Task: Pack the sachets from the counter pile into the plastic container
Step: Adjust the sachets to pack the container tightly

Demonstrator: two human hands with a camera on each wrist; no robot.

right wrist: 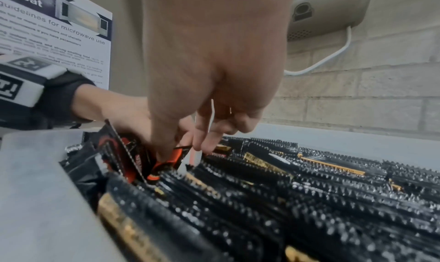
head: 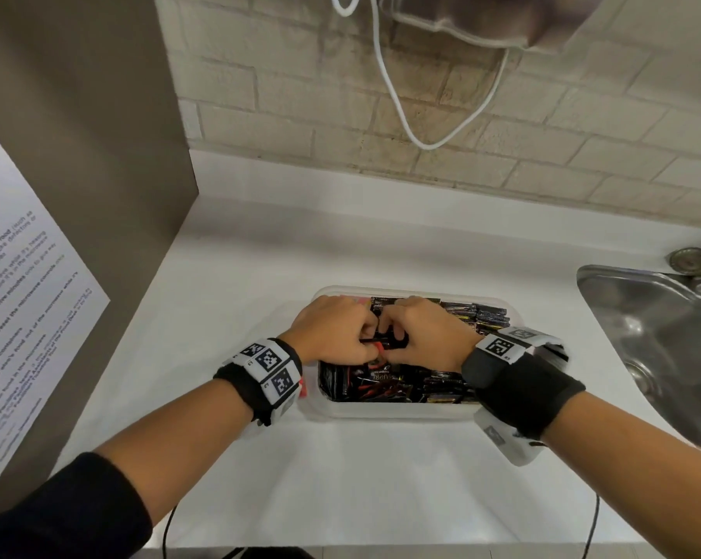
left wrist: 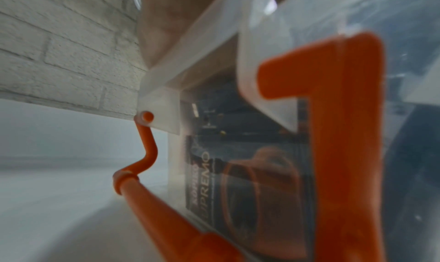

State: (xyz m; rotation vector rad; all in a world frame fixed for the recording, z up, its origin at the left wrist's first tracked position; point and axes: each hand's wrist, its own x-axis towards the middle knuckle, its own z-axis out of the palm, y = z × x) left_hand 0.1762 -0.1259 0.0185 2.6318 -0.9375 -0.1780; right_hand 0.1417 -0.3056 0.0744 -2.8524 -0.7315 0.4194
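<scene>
A clear plastic container (head: pixel 385 411) with an orange latch (left wrist: pixel 345 134) sits on the white tabletop (head: pixel 341 478), packed with black sachets (right wrist: pixel 309 190) standing on edge in rows, some marked red, others gold.

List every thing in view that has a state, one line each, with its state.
plastic container: upright on the counter, lid off, nearly full.
sachets: packed on edge in rows inside the container.
orange-and-black sachet: pinched between both hands, partly pushed in among the others.
left hand: fingers curled on that sachet.
right hand: fingers curled on the same sachet.
orange clip handle: swung down, unlatched.
sink: dry as far as visible.
</scene>
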